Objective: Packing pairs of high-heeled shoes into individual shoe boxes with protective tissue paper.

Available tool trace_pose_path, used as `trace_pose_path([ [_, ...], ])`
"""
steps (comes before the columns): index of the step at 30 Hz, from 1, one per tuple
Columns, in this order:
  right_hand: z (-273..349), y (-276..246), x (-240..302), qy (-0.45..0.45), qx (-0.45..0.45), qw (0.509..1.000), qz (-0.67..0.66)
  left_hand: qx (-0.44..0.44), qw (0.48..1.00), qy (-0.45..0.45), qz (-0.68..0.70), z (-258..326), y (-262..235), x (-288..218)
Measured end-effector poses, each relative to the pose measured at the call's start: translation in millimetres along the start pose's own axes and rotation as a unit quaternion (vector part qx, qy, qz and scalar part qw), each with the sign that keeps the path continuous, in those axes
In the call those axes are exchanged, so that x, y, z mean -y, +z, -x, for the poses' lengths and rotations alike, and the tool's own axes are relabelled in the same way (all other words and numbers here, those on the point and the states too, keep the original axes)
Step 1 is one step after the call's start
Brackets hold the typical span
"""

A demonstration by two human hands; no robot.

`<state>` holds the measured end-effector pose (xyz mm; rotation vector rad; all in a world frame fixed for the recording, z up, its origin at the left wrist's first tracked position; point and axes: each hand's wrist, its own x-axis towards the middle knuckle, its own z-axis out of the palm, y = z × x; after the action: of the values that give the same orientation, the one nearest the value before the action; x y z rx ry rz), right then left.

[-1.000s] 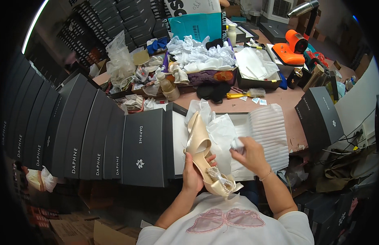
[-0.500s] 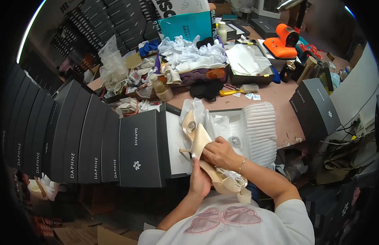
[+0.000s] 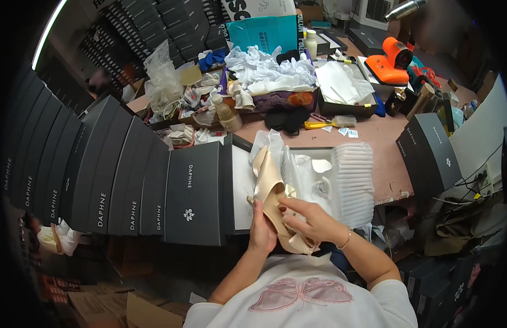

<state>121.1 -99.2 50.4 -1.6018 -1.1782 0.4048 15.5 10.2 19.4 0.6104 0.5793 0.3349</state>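
A pair of beige high-heeled shoes [image 3: 268, 183] is held together, tilted over the shoebox, one toe pointing up and away from me. Pearl trim and a loose pale strap show on the lower shoe [image 3: 294, 244], close to my shirt. My left hand [image 3: 261, 232] is closed round the shoes from the left, just below a slim heel. From the right, my right hand [image 3: 317, 221] reaches over the shoe's opening, its thumb and forefinger apart and touching the shoe. Behind lies the open shoebox [image 3: 241, 186] with white tissue paper [image 3: 308, 164] and a ribbed white padding sheet [image 3: 353, 183].
A row of dark shoeboxes [image 3: 119, 175] lines the left; another dark box [image 3: 428, 153] stands at the right. Beyond lie a yellow-handled brush [image 3: 330, 123], a bottle [image 3: 227, 113], a box of crumpled white paper [image 3: 283, 68] and an orange device [image 3: 390, 63].
My right hand has moved back from the upper shoe's toe part to its opening, and its fingers have spread. The shoes have turned, uncovering the inside of one. The view has shifted slightly.
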Motion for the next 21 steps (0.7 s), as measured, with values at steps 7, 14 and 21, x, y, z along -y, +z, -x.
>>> trace_pose_path([
  [7, -23, 42, -43, 0.069, 0.103, 0.988, 0.087, 0.048, 0.998, -0.036, -0.005, 24, 7, 6],
  [14, 23, 48, -15, -0.058, 0.042, 0.979, 0.189, 0.11, 0.989, -0.013, -0.103, -25, -2, -12],
  [21, 10, 56, -8, 0.018, 0.141, 0.98, 0.137, 0.083, 0.987, 0.02, -0.136, -6, -7, -24],
])
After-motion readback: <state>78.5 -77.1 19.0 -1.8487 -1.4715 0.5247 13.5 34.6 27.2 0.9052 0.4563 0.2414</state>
